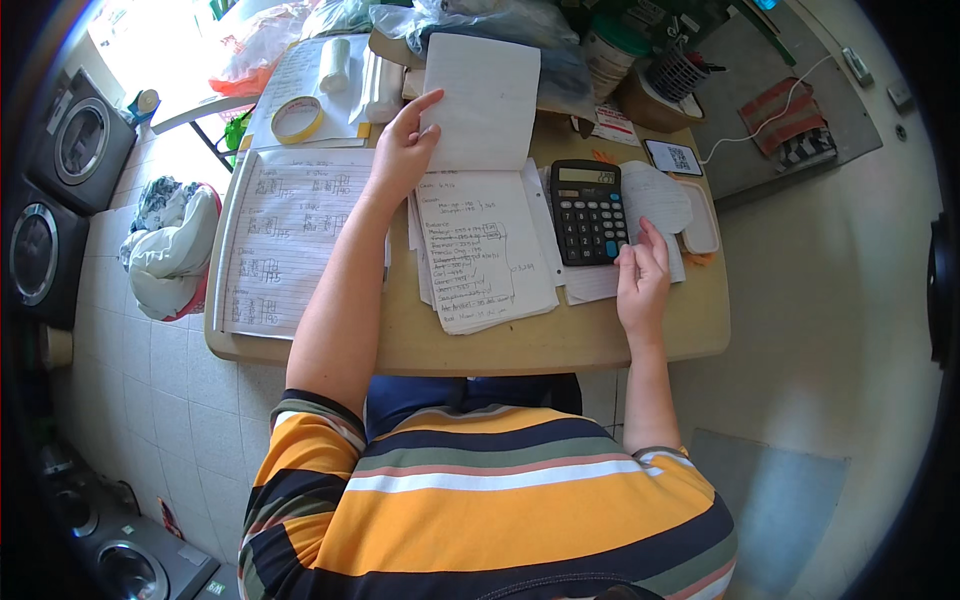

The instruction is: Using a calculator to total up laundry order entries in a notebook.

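My left hand (409, 146) pinches the left edge of a raised notepad page (484, 105) between thumb and fingers. Below that blank-looking page lies the handwritten pad (480, 255), a stack of loose-edged sheets. Beside it, on the right, a black desk calculator (589, 214) rests on papers, its display showing digits. My right hand (643, 277) is at the calculator's lower right corner, the index finger extended and the other fingers curled; it holds nothing visible. An open lined notebook (289, 240) with handwriting lies under and left of my left forearm.
A tape roll (298, 120) and a white plastic roll (334, 66) sit at the back left. A phone (673, 158), a plastic tray (700, 217) and a pen basket (675, 73) are on the right. Plastic bags line the back. A laundry basket (196, 289) stands left of the table.
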A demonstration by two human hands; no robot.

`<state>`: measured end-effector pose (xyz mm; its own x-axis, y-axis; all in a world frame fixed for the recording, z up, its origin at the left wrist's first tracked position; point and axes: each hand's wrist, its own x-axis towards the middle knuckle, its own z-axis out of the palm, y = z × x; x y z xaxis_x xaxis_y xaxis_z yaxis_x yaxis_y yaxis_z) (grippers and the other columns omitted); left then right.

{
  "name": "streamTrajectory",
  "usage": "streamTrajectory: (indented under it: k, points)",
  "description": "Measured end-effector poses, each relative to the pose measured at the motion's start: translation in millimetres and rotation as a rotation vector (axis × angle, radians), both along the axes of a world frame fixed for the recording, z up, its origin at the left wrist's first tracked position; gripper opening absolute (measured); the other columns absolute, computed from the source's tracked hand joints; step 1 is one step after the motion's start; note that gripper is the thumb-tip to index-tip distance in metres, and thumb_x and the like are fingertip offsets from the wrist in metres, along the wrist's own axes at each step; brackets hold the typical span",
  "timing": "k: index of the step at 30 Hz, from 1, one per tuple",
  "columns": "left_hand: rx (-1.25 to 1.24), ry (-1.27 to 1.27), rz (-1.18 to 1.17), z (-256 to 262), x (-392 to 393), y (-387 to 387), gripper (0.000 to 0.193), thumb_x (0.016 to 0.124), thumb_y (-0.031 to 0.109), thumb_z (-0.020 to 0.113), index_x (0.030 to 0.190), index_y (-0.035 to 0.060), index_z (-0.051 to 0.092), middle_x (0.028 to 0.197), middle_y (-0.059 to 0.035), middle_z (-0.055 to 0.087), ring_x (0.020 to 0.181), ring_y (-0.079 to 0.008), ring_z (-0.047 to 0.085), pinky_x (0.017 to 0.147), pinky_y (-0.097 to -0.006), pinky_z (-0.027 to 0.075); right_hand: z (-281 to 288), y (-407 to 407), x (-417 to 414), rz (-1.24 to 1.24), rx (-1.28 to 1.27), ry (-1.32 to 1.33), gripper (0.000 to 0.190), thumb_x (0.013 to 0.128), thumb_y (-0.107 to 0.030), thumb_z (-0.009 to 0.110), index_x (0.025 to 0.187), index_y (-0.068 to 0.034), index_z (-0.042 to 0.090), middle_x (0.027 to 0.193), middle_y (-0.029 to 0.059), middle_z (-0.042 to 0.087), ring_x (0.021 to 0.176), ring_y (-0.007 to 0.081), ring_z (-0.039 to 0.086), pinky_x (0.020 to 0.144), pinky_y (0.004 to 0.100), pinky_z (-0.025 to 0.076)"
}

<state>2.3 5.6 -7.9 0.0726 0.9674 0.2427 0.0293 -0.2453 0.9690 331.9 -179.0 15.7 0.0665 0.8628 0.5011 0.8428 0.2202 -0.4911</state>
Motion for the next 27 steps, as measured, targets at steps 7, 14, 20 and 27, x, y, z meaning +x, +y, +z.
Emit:
streamTrajectory:
  k: [7, 14, 20, 27]
  points:
    - [0.013, -0.026, 0.016, -4.9, 6.4, 3.2, 0.051, 0.093, 0.007, 0.059, 0.143, 0.0186, 0.06, 0.084, 0.0017, 0.047, 0.075, -0.0086, 0.042, 0.074, -0.0222, 0.044, -18.3, -4.1, -8.4, -0.054, 0.008, -0.006, 0.02, 0.101, -0.015, 0.059, 0.118, -0.005, 0.061, 0.152, 0.0271, 0.039, 0.135, 0.0421, 0.047, 0.109, 0.0458, 0.042]
    - [-0.003, -0.063, 0.01, -0.4, 6.0, -1.6, 0.051, 0.094, 0.006, 0.058, 0.143, 0.0163, 0.059, 0.085, 0.002, 0.048, 0.075, -0.0077, 0.042, 0.074, -0.0214, 0.044, -9.0, 10.5, -15.8, 0.076, 0.041, 0.073, 0.016, 0.103, -0.016, 0.058, 0.114, -0.01, 0.068, 0.151, 0.0281, 0.04, 0.138, 0.0453, 0.044, 0.111, 0.0463, 0.04]
    - [-0.032, -0.02, 0.003, 1.3, 1.5, -1.6, 0.051, 0.094, 0.004, 0.057, 0.144, 0.0149, 0.058, 0.089, 0.0019, 0.053, 0.081, -0.0069, 0.049, 0.081, -0.0222, 0.047, -5.5, 22.9, -23.0, 0.076, 0.053, 0.022, 0.015, 0.102, -0.017, 0.06, 0.112, -0.013, 0.069, 0.149, 0.0289, 0.042, 0.139, 0.046, 0.043, 0.112, 0.0467, 0.039]
    - [-0.005, -0.056, 0.013, 2.5, 5.5, -1.8, 0.051, 0.094, 0.005, 0.057, 0.144, 0.0152, 0.058, 0.085, 0.0027, 0.05, 0.076, -0.0075, 0.044, 0.076, -0.0216, 0.045, -3.8, 24.3, -24.9, 0.027, 0.061, -0.169, 0.013, 0.098, -0.02, 0.065, 0.103, -0.013, 0.075, 0.147, 0.0238, 0.048, 0.135, 0.0431, 0.046, 0.11, 0.0485, 0.037]
